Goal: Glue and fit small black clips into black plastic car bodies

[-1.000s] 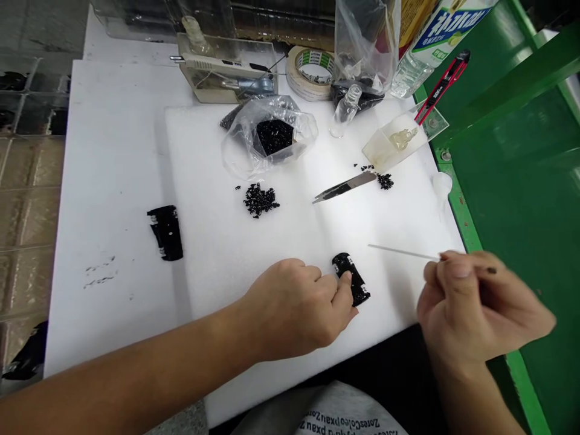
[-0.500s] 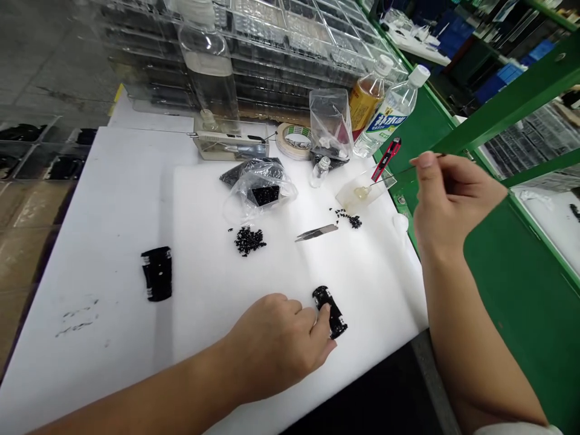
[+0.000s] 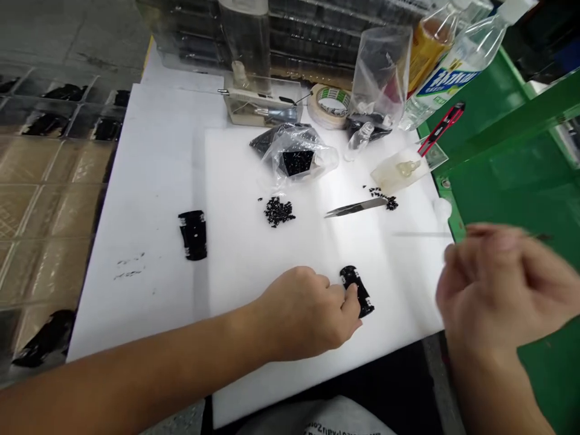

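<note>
My left hand (image 3: pixel 312 311) rests on the white board, closed, its thumb and index finger on a small black plastic part (image 3: pixel 365 300). My right hand (image 3: pixel 502 284), blurred by motion, pinches a thin needle-like rod (image 3: pixel 419 234) that points left above the board's right side. Farther back, tweezers (image 3: pixel 357 207) lie with their blunt end by a small pile of tiny black pieces (image 3: pixel 392 203). A larger pile of such pieces (image 3: pixel 278 211) sits left of the tweezers. Another black plastic part (image 3: pixel 194 234) lies at the left, beside the board.
Behind are an opened plastic bag (image 3: pixel 301 160) of black pieces, a tape roll (image 3: pixel 330 104), a small glass vial (image 3: pixel 359 141) and a tray (image 3: pixel 263 112) with tools. A clear yellowish blob (image 3: pixel 406 168) sits on a translucent sheet, near a red cutter (image 3: pixel 441 128). Bottles (image 3: pixel 448 72) stand behind.
My right hand has come down and nearer, taking the rod's tip away from the yellowish blob. My left hand stays on the black plastic part. The camera view has shifted.
</note>
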The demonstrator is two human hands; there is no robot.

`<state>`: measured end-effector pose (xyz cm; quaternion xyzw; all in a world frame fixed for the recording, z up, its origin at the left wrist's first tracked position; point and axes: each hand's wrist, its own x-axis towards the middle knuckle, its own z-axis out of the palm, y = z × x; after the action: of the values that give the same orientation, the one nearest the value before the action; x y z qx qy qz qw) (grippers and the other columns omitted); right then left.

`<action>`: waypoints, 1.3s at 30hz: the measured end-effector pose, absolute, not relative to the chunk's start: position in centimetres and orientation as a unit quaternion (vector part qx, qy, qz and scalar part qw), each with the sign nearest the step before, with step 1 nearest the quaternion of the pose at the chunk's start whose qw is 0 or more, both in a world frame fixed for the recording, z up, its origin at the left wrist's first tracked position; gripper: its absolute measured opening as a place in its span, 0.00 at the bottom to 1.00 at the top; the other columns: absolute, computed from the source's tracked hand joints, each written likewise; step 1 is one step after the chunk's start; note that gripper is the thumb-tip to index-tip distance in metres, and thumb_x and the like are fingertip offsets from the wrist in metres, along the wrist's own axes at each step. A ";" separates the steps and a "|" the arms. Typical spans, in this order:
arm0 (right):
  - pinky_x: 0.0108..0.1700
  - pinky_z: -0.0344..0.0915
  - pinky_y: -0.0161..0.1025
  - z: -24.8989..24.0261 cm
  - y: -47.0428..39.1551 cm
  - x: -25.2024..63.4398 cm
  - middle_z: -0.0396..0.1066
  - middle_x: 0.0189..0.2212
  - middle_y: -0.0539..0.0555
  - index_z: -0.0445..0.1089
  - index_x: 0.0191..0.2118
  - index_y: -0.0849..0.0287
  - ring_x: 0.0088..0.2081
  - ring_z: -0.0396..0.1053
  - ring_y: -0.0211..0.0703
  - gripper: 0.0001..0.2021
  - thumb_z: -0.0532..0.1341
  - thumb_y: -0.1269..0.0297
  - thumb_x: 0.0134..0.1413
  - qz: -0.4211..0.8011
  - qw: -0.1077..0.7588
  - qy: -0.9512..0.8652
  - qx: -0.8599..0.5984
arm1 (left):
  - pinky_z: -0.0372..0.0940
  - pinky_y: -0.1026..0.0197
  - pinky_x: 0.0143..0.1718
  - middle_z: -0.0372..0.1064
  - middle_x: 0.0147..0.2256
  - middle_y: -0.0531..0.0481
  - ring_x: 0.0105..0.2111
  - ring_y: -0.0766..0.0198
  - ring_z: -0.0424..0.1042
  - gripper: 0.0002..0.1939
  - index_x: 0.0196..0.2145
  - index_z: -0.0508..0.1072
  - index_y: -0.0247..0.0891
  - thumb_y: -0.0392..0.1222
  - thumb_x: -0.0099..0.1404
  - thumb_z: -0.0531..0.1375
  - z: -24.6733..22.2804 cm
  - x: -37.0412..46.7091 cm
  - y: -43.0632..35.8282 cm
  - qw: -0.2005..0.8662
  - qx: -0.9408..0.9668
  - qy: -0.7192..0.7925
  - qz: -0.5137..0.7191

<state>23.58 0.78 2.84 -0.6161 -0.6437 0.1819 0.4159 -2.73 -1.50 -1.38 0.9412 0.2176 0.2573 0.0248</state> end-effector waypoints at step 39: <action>0.26 0.62 0.42 -0.3 -3.7 19.8 0.76 0.27 0.51 0.84 0.38 0.56 0.21 0.66 0.37 0.07 0.73 0.59 0.65 0.308 0.540 -0.497 -0.606 | 0.61 0.55 0.14 0.69 0.24 0.56 0.20 0.63 0.68 0.15 0.48 0.81 0.28 0.45 0.76 0.64 -0.8 -2.8 -1.0 0.038 0.943 0.213 0.255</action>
<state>19.78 -3.70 -0.30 -0.6059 -0.4967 0.3078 0.5398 -2.75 -0.99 -0.83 0.9425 0.2129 0.2547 0.0376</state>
